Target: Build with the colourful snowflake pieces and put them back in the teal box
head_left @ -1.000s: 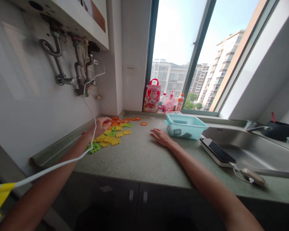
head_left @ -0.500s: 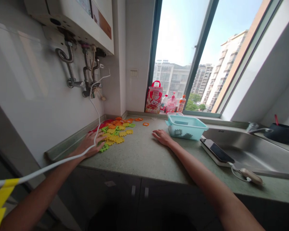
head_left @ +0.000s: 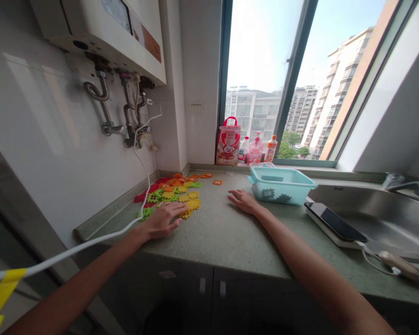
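Note:
On the left of the counter lies a spread of flat toothed plastic building pieces: red pieces (head_left: 145,195) by the wall, orange pieces (head_left: 192,178) at the back, green pieces (head_left: 155,195) among them and yellow pieces (head_left: 194,204) at the front right. My left hand (head_left: 163,219) rests palm down with its fingers stretched out, the fingertips touching the yellow pieces. My right hand (head_left: 243,202) lies flat on the counter, fingers apart and holding nothing, just left of a light blue plastic tub (head_left: 282,188). Dark toothed shapes show through the tub's wall.
A white cable (head_left: 91,243) runs across the left side, over my left forearm's area. A phone (head_left: 331,222) on a white block lies beside the steel sink (head_left: 387,218). A red-and-white bag (head_left: 228,145) and several bottles stand at the window. A water heater (head_left: 108,32) hangs above.
My left hand has moved right, from the green pieces to the yellow ones, which sit closer together. My right hand stays on the counter. The view has shifted slightly.

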Demonstrator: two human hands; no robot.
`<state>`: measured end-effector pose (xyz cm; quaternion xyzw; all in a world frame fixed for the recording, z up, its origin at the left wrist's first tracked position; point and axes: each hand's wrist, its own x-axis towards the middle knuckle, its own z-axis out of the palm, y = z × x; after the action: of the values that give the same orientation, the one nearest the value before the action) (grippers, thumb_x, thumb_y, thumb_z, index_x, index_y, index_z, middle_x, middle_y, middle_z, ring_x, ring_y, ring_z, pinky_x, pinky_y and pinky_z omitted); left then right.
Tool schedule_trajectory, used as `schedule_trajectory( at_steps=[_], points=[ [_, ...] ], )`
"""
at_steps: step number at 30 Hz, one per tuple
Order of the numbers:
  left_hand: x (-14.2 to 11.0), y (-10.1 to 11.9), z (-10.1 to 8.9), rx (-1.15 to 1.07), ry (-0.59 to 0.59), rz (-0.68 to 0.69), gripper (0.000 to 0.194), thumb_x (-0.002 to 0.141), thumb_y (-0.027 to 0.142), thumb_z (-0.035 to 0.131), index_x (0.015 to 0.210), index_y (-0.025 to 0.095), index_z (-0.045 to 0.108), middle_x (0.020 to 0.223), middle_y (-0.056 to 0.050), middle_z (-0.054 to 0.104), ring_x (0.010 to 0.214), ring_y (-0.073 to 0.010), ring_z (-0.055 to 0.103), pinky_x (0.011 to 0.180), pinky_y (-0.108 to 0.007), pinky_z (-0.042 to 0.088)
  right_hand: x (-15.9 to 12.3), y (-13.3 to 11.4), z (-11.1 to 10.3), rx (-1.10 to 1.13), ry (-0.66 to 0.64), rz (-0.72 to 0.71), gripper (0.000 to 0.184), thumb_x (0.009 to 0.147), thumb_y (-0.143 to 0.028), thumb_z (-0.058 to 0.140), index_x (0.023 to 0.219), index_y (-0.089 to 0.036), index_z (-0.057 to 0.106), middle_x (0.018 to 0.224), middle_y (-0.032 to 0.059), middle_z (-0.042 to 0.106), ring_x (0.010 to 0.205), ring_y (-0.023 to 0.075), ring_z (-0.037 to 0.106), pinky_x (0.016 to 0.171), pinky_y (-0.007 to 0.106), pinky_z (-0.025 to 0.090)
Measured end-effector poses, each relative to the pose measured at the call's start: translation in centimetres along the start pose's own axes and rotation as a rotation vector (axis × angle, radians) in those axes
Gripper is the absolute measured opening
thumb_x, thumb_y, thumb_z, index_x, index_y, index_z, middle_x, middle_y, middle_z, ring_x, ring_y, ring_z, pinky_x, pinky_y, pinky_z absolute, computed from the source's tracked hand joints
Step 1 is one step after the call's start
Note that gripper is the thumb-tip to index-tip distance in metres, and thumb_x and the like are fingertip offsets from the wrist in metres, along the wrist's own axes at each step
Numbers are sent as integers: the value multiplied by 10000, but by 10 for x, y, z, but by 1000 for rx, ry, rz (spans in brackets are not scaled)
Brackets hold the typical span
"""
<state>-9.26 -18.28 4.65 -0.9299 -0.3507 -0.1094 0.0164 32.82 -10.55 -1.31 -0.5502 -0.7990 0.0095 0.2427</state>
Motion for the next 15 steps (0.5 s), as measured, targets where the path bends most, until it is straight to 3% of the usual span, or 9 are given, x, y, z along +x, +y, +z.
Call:
schedule_trajectory(
  at_steps=[4,6,8,11,15],
  points=[
    [26,6,5,5,13,90,559,1001,356,427,1558,344,474,1618,15,459,1459,-236,456,1218,-392,322,2,5,1,19,2,2,517,1055,-563,418,1399,-239,628,1346,133,670,1285,276,610,1134,418,436],
    [34,0,7,77,107,-6,532,989,341,436,1510,303,536,1545,-31,549,1397,-257,509,1180,-416,357,2,7,2,27,2,3,520,1056,-562,415,1395,-232,632,1342,136,673,1280,279,614,1131,422,439],
    [37,-12,9,192,215,-222,480,981,349,440,1410,241,629,1409,-98,650,1295,-304,567,1119,-475,391,3,8,2,35,2,-2,521,1057,-561,413,1386,-229,642,1334,141,678,1273,286,619,1130,430,441],
    [33,-28,12,324,249,-471,459,1001,440,412,1231,198,727,1246,-154,715,1186,-361,590,1041,-554,404,2,8,2,45,6,-3,519,1051,-569,421,1377,-240,654,1334,141,681,1270,297,619,1127,443,444],
    [30,-29,17,304,210,-409,508,1019,539,379,1167,218,743,1246,-132,724,1188,-351,585,1075,-572,360,1,6,1,50,2,-4,520,1047,-566,426,1380,-237,652,1342,140,676,1275,300,617,1134,447,441]
  ],
)
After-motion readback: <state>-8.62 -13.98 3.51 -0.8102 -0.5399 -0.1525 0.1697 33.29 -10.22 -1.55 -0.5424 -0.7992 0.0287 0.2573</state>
